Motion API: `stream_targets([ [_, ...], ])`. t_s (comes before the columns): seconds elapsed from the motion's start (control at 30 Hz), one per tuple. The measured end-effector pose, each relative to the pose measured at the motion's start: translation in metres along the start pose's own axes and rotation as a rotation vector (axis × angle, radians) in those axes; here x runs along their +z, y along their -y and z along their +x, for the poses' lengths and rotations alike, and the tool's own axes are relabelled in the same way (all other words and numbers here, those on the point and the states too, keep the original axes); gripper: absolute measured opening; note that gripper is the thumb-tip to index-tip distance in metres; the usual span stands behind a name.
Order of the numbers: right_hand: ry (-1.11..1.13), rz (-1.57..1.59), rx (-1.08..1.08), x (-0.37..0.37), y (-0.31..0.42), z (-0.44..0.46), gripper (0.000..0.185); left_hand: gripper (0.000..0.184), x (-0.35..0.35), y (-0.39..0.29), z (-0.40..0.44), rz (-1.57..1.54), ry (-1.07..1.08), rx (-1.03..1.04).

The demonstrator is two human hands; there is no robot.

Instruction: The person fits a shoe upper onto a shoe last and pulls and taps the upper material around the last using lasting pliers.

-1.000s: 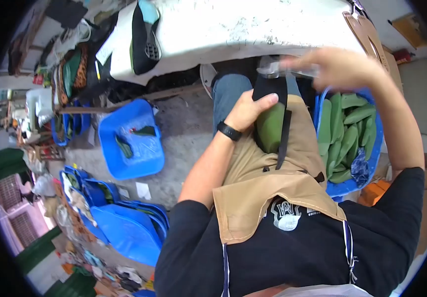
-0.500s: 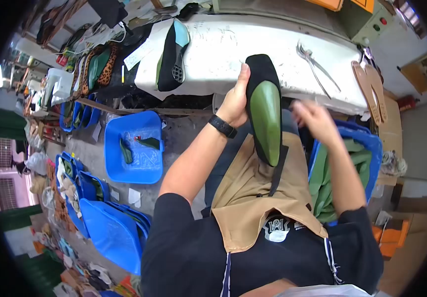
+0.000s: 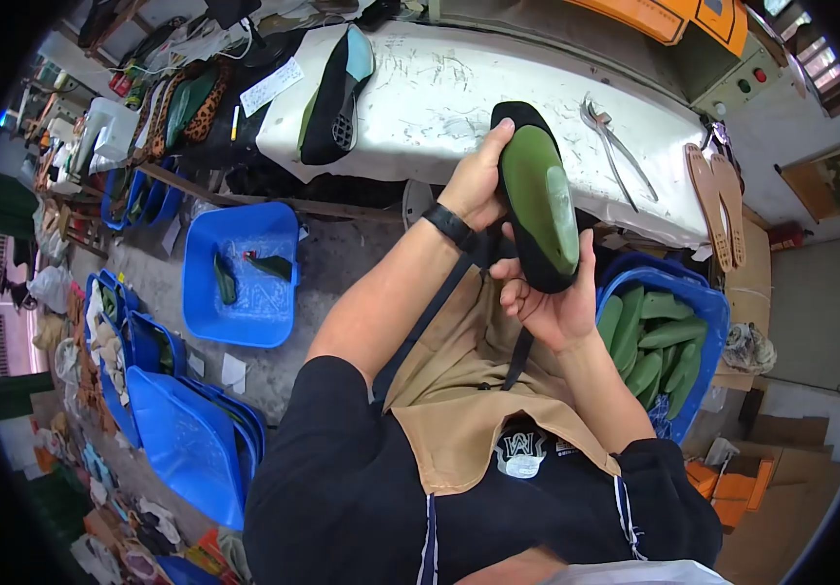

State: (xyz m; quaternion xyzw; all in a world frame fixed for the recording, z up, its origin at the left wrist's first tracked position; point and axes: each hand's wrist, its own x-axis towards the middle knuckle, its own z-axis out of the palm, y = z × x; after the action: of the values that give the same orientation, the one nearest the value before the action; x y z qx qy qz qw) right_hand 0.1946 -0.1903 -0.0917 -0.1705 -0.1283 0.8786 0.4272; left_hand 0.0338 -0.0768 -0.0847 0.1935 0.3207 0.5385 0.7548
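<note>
A black shoe upper on a green shoe last is held up in front of my apron, its green underside toward me. My left hand grips its far end, with the thumb pressed on the black edge. Around the near end, my right hand closes from below with bent fingers. Past it on the white-covered bench rest metal lasting pliers. Farther left on the bench lies another black shoe on a last, with a light-blue patch at one end.
A blue bin holding several green lasts stands at my right. To my left, a blue tub contains green pieces, with stacked blue tubs nearer. Tan insoles hang at the bench's right edge.
My right hand, which was blurred and apart from the shoe, has come onto its near end. The shoe has turned, showing more of its green underside. The view has shifted slightly.
</note>
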Motion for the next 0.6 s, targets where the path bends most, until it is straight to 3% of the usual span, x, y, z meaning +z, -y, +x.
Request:
stream_targets([
  [0.1, 0.034, 0.084, -0.068, 0.018, 0.004, 0.001, 0.084, 0.05, 0.003, -0.004, -0.002, -0.033, 0.062, 0.049],
  [0.2, 0.166, 0.0, -0.127, 0.021, 0.022, 0.006, 0.073, 0.061, 0.034, -0.038, -0.011, -0.071, 0.259, 0.098],
  [0.3, 0.231, -0.26, -0.153, 0.049, 0.068, 0.02, 0.079, 0.062, 0.043, -0.071, -0.004, -0.045, 0.286, 0.205],
  [0.37, 0.0, -0.597, -0.483, 0.109, 0.094, 0.026, 0.083, 0.058, 0.038, -0.095, 0.003, 0.064, 0.219, 0.226],
  [0.43, 0.047, -0.687, -0.561, 0.149, 0.132, 0.034, 0.088, 0.048, 0.012, -0.106, 0.019, 0.363, 0.128, 0.324],
  [0.47, 0.062, -0.765, -0.662, 0.172, 0.149, 0.043, 0.088, 0.048, 0.003, -0.11, 0.025, 0.364, 0.142, 0.341],
  [0.6, 0.122, -1.089, -0.79, 0.28, 0.206, 0.078, 0.079, 0.028, -0.044, -0.087, 0.041, 0.809, -0.183, 0.367],
])
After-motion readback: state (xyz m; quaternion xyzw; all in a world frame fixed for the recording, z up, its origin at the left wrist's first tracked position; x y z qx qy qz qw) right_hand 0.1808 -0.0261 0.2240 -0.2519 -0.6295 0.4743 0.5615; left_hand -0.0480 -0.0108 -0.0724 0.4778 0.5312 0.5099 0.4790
